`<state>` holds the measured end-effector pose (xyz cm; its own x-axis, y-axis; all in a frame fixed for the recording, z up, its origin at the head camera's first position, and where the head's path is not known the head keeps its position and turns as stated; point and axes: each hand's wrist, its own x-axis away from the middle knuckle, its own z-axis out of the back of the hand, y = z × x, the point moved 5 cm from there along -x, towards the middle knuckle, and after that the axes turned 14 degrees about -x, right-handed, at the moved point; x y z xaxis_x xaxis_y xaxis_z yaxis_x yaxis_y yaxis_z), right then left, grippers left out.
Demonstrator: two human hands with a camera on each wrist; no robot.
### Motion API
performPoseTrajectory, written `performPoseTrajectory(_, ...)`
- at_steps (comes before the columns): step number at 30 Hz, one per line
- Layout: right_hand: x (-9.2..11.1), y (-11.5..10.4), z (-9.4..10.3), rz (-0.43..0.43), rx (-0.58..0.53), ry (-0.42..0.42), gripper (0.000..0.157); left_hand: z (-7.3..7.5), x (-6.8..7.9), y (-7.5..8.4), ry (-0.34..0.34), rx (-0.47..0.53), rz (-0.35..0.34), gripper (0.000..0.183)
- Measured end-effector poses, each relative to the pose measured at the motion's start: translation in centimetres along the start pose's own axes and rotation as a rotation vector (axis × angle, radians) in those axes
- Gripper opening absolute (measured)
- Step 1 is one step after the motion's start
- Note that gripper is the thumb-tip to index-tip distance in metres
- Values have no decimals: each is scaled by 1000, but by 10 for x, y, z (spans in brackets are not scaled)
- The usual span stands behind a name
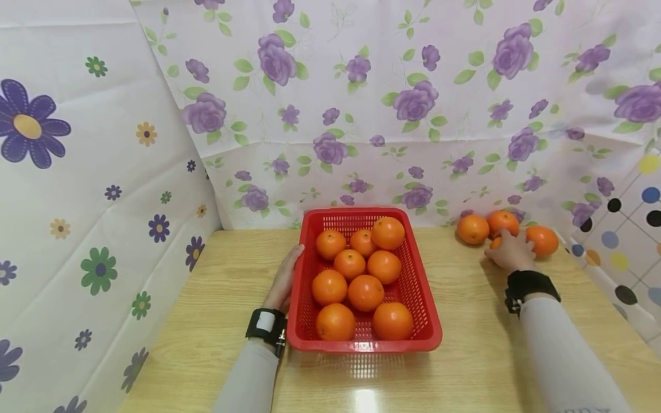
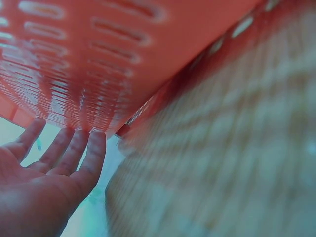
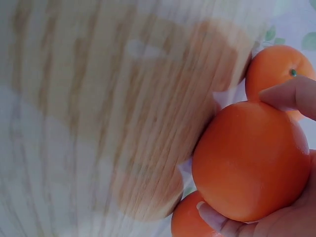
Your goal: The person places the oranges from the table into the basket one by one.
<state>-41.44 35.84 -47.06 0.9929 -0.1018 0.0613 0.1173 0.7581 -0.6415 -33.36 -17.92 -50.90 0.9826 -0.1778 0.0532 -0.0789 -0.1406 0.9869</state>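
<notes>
A red perforated plastic basket stands on the table with several oranges in it. My left hand is at the basket's left side. In the left wrist view its fingers are extended, with the tips at the slotted wall. My right hand is at the group of oranges on the right. In the right wrist view, my thumb and fingers grip one orange from opposite sides. Around it are other oranges, one to the left, one behind and one to the right.
The wooden table meets a floral sheet at the back. A daisy-print sheet hangs along the left, and a dotted sheet borders the right edge, close to the loose oranges.
</notes>
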Motion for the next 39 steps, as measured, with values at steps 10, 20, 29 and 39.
performPoseTrajectory(10,10,-22,23,82,-72,95,66,-1,0,0,-3,27,-13,64)
performPoseTrajectory(20,18,-66,43,197,-284,80,56,0,0,-1,2,14,-10,63)
performPoseTrajectory(29,28,-99,43,241,-331,23,65,-1,-1,-1,-15,18,-20,62)
performPoseTrajectory(39,43,-140,43,256,-411,-49,68,0,0,0,-20,-15,-3,66)
